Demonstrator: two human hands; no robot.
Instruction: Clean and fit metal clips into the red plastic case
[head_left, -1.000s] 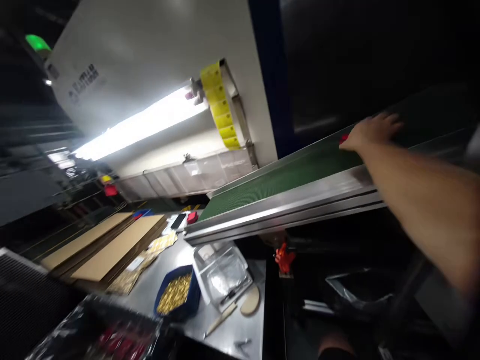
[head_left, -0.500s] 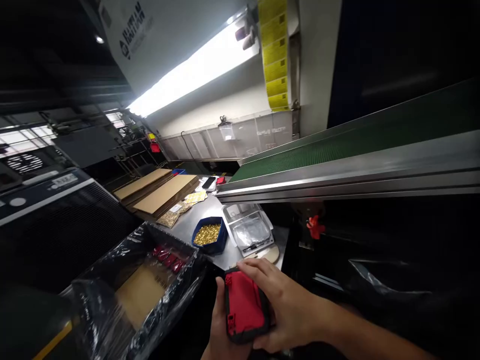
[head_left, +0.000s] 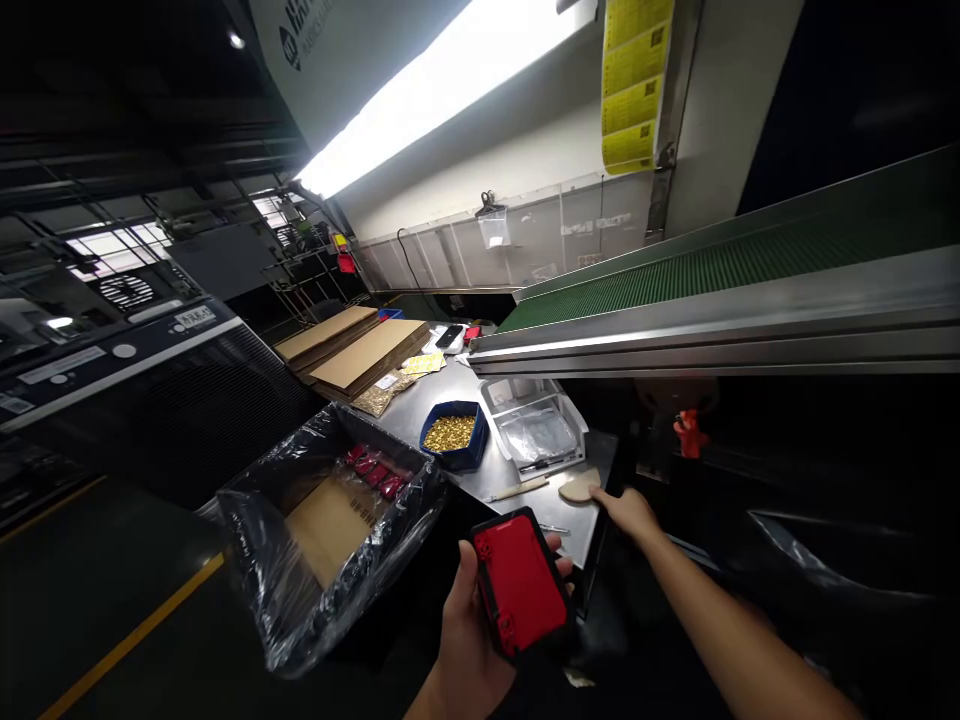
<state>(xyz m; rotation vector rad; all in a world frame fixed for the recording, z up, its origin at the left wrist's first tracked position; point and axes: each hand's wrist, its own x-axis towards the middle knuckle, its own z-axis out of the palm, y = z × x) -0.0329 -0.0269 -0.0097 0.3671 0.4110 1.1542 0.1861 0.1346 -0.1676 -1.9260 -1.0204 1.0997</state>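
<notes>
A red plastic case with a black rim (head_left: 525, 580) lies tilted in my left hand (head_left: 476, 635), its red face up. The thumb is along one side and the fingertips wrap round the other. My right hand (head_left: 630, 512) is stretched out over the table's right edge. Its fingertips pinch the edge of a flat, tan, rounded piece (head_left: 577, 487), which rests on the metal table (head_left: 487, 485). The undersides of the right fingers are hidden. Beside the tan piece lies a thin light stick (head_left: 519, 490), and a slim metallic tool (head_left: 555, 529) is behind the case.
A blue bin (head_left: 457, 455) holds small brass-coloured parts. Behind the tan piece sits a clear-lidded tray (head_left: 536, 430). At left, a box lined with black plastic (head_left: 251, 560) contains cardboard and red pieces. Cardboard stacks (head_left: 367, 355) stand farther back. A green conveyor (head_left: 637, 300) slopes up rightward.
My right hand has let go of the red case and moved forward and right to the tan piece. My left hand keeps the case. The camera view has shifted.
</notes>
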